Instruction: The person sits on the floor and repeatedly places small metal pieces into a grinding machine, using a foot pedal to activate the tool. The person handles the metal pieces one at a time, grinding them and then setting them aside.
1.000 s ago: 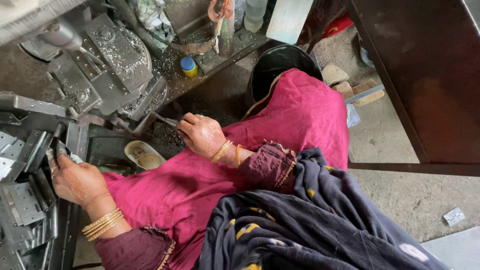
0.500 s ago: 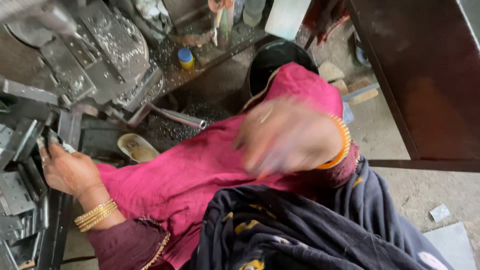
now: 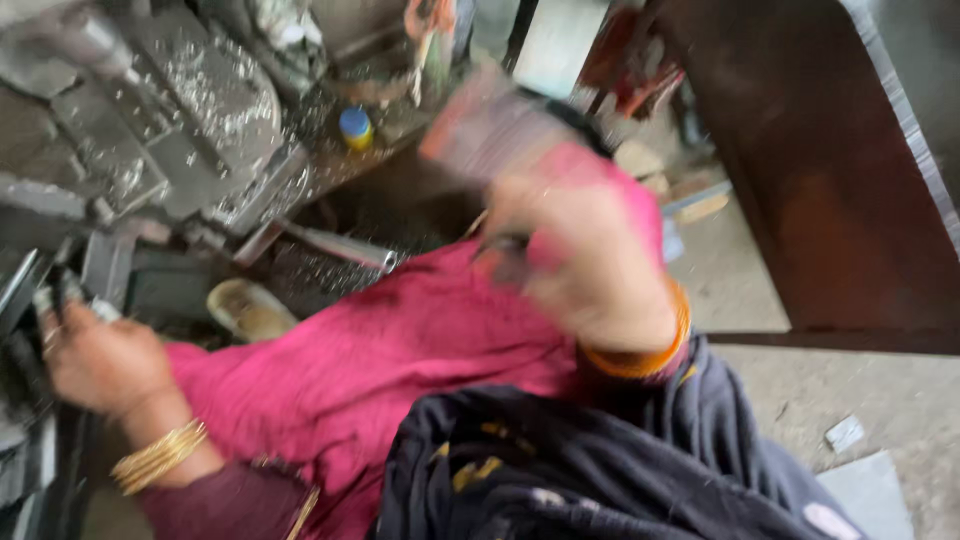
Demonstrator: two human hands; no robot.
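**A:** What is sitting at the far left, taking the pink cloth across the person's lap as the landmark?

**B:** Left of the pink cloth, the left hand is resting among grey metal parts at the edge of a machine. Its grip is curling narrowly around a small metal piece, though blur is making the exact hold hard to read. Gold bangles are circling that wrist, just beside the cloth's lower left edge.

**A:** And above the cloth?

**B:** Above and to the left, the grey machine is lying coated in shiny metal shavings. A pale oval dish is sitting just off the cloth's upper left edge, and a metal bar is lying slanted just above it. Farther up, a small blue and yellow bottle is standing well apart from the cloth.

**A:** Where is the other hand?

**B:** The right hand is hovering over the cloth's upper right part, heavily blurred. I cannot tell whether its grip is wide, narrow or holding anything. An orange bangle is ringing its wrist.

**A:** And beyond that?

**B:** A dark blue patterned scarf is draping below and right of the cloth. Far right, a dark brown cabinet is standing on a concrete floor.
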